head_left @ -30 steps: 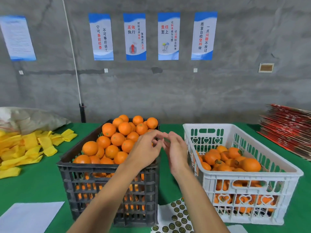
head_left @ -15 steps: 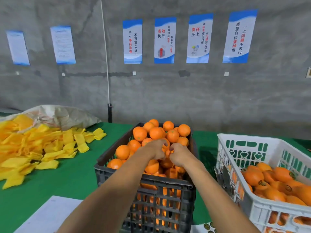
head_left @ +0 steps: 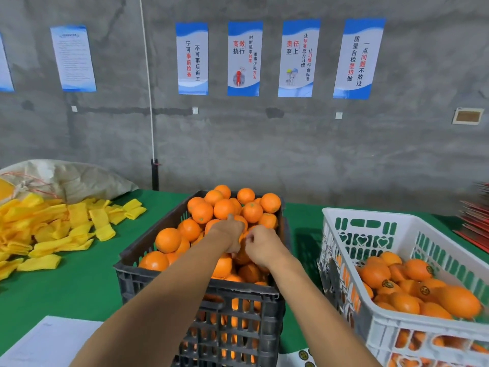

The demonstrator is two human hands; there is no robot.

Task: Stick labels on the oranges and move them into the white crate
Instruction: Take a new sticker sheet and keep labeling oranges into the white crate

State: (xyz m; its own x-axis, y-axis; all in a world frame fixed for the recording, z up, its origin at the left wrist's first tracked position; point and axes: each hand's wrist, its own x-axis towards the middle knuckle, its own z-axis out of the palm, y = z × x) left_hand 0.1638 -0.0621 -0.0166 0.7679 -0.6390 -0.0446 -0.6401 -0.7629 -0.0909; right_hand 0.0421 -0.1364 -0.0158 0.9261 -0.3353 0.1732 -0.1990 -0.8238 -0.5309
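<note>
A black crate [head_left: 148, 276] heaped with unlabelled oranges [head_left: 202, 211] stands at the centre of the green table. To its right, the white crate [head_left: 344, 223] holds several oranges [head_left: 375, 274] with dark round labels. Both my hands are over the black crate's pile. My left hand [head_left: 229, 234] curls around an orange [head_left: 242, 235] in the heap, thumb up. My right hand [head_left: 260, 246] has its fingertips pinched against that same orange; any label in them is too small to see. A label sheet [head_left: 301, 356] peeks out at the bottom edge.
Yellow foam sleeves [head_left: 53, 229] lie piled at the left beside a pale sack [head_left: 68, 178]. A white paper [head_left: 47, 343] sits at the near left. Red flat cartons [head_left: 476, 215] are stacked at the far right. A grey wall with posters stands behind.
My hands went from pinching together in the air down onto the orange pile in the black crate. My view turned left, so the white crate sits further right.
</note>
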